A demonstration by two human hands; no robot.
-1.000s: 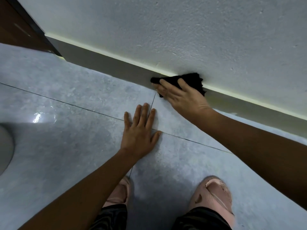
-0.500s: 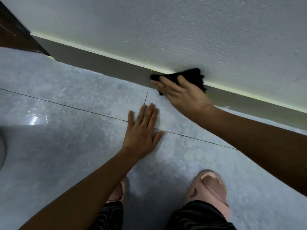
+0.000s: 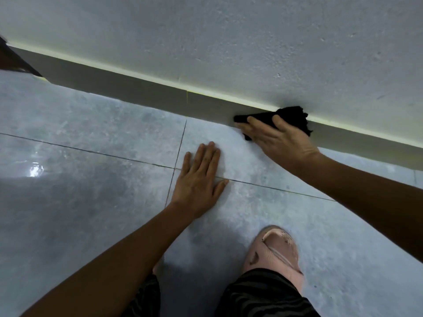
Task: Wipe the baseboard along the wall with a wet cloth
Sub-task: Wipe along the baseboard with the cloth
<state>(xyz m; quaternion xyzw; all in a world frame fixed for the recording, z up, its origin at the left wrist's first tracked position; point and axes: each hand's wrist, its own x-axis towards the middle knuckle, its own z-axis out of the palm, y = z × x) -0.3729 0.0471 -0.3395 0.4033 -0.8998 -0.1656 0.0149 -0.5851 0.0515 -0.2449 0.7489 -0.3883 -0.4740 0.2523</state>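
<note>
A grey baseboard [image 3: 137, 90] runs along the foot of a rough white wall [image 3: 229, 42], slanting down to the right. My right hand [image 3: 281, 143] presses a black cloth [image 3: 290, 115] flat against the baseboard with straight fingers; the cloth sticks out above and to the right of the fingers and reaches the baseboard's pale top edge. My left hand [image 3: 199, 181] rests flat on the grey floor tile [image 3: 91, 138], fingers spread, just right of a tile joint.
My right foot in a pink slipper [image 3: 274, 250] stands on the floor below the hands, with dark striped trousers at the bottom edge. A dark door frame [image 3: 11, 62] ends the baseboard at the far left. The glossy tiles show a light glare at left.
My right hand has slid the cloth to the right along the baseboard, away from the tile joint. My left hand has shifted a little to the right on the floor.
</note>
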